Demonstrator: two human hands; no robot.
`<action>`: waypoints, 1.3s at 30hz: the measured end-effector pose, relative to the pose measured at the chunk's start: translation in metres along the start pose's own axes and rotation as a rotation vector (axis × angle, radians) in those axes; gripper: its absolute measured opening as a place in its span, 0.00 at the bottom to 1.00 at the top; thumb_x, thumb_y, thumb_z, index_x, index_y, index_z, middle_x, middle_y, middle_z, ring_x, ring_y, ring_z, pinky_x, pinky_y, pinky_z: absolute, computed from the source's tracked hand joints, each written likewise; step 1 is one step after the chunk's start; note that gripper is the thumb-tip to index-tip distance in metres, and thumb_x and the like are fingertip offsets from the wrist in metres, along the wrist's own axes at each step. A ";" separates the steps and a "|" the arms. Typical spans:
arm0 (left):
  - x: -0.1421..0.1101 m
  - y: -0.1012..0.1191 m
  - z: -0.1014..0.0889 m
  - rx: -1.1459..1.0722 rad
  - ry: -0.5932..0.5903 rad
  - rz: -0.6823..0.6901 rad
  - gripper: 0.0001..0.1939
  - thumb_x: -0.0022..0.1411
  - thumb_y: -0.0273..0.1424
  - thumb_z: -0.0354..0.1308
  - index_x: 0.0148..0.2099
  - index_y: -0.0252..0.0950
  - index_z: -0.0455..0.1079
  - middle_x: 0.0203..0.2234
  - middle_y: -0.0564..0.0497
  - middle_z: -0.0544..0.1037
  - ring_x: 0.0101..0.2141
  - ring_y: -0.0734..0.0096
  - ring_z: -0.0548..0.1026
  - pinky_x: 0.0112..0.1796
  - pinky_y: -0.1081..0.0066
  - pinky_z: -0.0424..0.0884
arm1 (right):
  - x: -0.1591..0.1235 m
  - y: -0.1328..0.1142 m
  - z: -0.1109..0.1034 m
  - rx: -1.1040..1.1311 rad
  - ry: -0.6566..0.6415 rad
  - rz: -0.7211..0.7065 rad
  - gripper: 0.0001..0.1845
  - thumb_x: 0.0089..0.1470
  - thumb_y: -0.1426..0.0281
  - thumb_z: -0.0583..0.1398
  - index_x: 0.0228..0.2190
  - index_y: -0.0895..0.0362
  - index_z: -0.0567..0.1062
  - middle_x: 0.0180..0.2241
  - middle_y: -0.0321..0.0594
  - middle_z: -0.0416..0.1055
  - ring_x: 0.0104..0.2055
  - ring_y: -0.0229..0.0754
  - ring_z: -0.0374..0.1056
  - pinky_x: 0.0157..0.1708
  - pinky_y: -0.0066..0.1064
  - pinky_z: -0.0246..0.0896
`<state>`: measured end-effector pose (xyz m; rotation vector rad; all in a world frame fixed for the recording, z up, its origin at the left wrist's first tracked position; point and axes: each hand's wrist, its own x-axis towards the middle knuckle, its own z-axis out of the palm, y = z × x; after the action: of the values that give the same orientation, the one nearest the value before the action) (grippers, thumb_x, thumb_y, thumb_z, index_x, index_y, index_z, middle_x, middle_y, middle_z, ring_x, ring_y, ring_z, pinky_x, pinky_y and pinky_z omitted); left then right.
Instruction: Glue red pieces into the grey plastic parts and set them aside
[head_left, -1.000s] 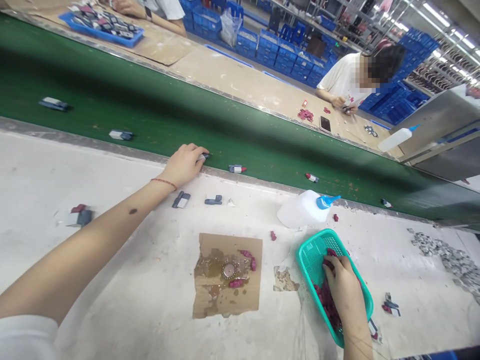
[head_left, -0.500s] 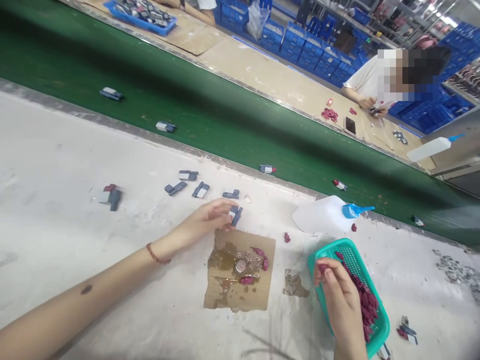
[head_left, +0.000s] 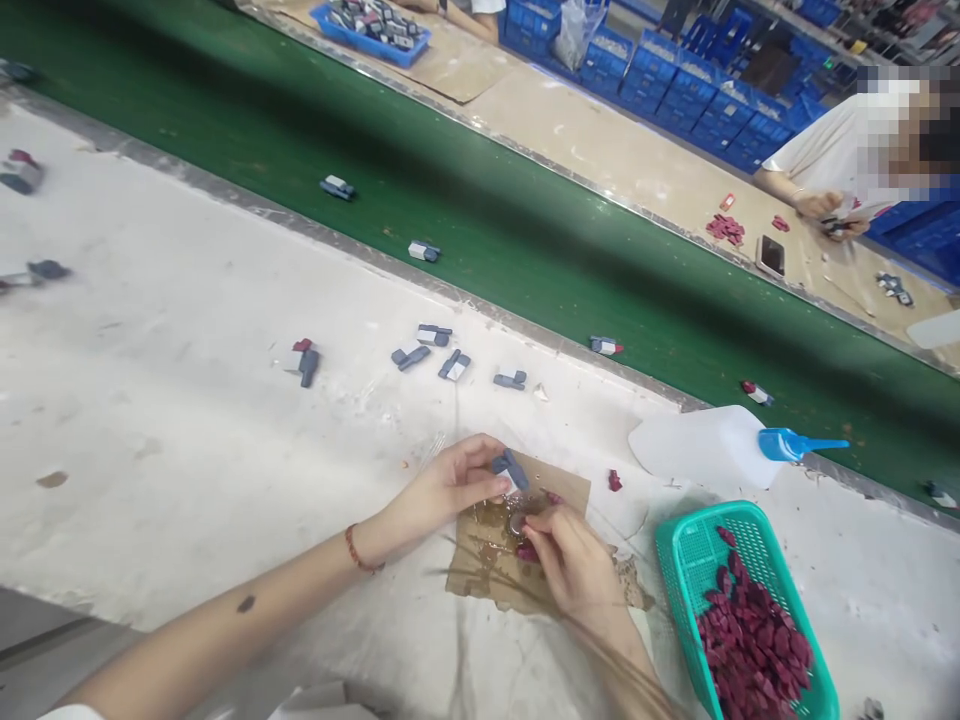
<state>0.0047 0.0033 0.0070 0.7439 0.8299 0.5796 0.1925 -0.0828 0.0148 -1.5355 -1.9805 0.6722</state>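
My left hand (head_left: 450, 485) pinches a small grey-blue and white part (head_left: 510, 472) above a glue-stained piece of cardboard (head_left: 487, 560). My right hand (head_left: 574, 565) is closed over the cardboard's gluey middle, fingertips pinched on a small dark red piece (head_left: 527, 550) next to a small round lid. The two hands nearly touch. A teal basket (head_left: 679, 555) of dark red pieces sits to the right of my right hand.
Several grey-blue parts (head_left: 454, 365) lie on the white table near the green conveyor belt (head_left: 525, 240), which carries more parts. A white glue bottle (head_left: 712, 445) with a blue nozzle lies beside the basket. Another person works across the belt, near blue crates.
My left hand brought the grey part from the belt edge back over the cardboard. My right hand left the teal basket and moved left onto the cardboard. The view shifted rightward.
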 end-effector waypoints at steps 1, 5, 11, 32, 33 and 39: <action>0.000 0.000 0.000 -0.016 -0.001 -0.006 0.22 0.51 0.37 0.71 0.44 0.37 0.67 0.36 0.52 0.76 0.33 0.72 0.74 0.37 0.70 0.69 | 0.001 0.001 0.002 -0.037 -0.004 -0.022 0.14 0.67 0.68 0.50 0.32 0.53 0.72 0.27 0.39 0.73 0.30 0.43 0.72 0.29 0.32 0.67; -0.001 0.002 0.000 -0.020 -0.028 -0.011 0.25 0.52 0.36 0.70 0.50 0.37 0.68 0.33 0.53 0.76 0.31 0.73 0.72 0.32 0.73 0.67 | 0.001 0.003 0.003 -0.107 -0.018 -0.031 0.16 0.68 0.67 0.49 0.30 0.54 0.70 0.26 0.39 0.71 0.28 0.43 0.70 0.28 0.32 0.65; -0.001 0.002 -0.002 -0.079 -0.058 -0.045 0.21 0.51 0.34 0.70 0.46 0.36 0.70 0.32 0.53 0.74 0.31 0.72 0.75 0.36 0.70 0.69 | 0.003 -0.003 0.003 -0.031 -0.084 -0.042 0.16 0.69 0.66 0.48 0.30 0.53 0.70 0.26 0.38 0.71 0.28 0.41 0.70 0.27 0.31 0.64; -0.012 -0.005 0.002 0.568 -0.146 0.231 0.21 0.69 0.47 0.46 0.36 0.36 0.66 0.20 0.55 0.67 0.21 0.74 0.63 0.25 0.73 0.61 | 0.001 -0.003 -0.004 0.578 0.181 0.345 0.11 0.59 0.62 0.61 0.29 0.55 0.75 0.28 0.39 0.76 0.28 0.40 0.72 0.26 0.28 0.68; -0.012 -0.004 0.002 0.626 -0.174 0.251 0.20 0.69 0.46 0.45 0.37 0.36 0.66 0.22 0.54 0.68 0.23 0.73 0.64 0.27 0.73 0.62 | 0.001 -0.003 -0.005 0.603 0.201 0.341 0.12 0.59 0.61 0.61 0.29 0.55 0.75 0.28 0.39 0.76 0.27 0.40 0.72 0.26 0.28 0.68; -0.010 -0.008 -0.001 0.750 -0.354 0.295 0.20 0.70 0.45 0.43 0.42 0.35 0.68 0.25 0.52 0.72 0.25 0.71 0.68 0.28 0.73 0.62 | 0.004 -0.006 -0.004 0.643 0.280 0.295 0.11 0.59 0.60 0.61 0.30 0.54 0.75 0.28 0.39 0.74 0.30 0.41 0.71 0.28 0.30 0.68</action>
<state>-0.0006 -0.0086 0.0047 1.6251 0.5977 0.3667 0.1908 -0.0801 0.0222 -1.4168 -1.1762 1.0265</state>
